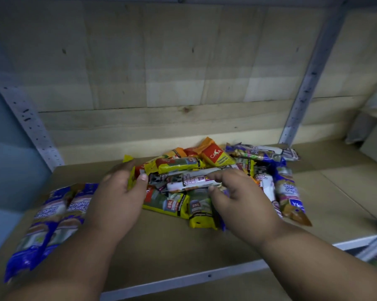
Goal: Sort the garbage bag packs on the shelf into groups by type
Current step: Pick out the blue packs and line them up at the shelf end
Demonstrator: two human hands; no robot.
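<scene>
A mixed pile of garbage bag packs (204, 168) lies at the middle of the cardboard-lined shelf (161, 240): yellow packs, orange packs, white draw-string packs and blue packs. Two blue packs (50, 218) lie side by side at the left. My left hand (120, 198) reaches to the pile's left edge, fingers curled at a yellow pack (131, 179). My right hand (237, 198) hovers over the pile, fingers and thumb curled around the end of a white draw-string pack (189, 181). Whether either hand truly grips is unclear.
Wooden boards (183, 72) form the back wall. Grey metal uprights stand at the left (29, 118) and right (311, 79). The shelf's metal front rail (204, 276) runs below my arms. More blue packs (289, 192) lie at the pile's right.
</scene>
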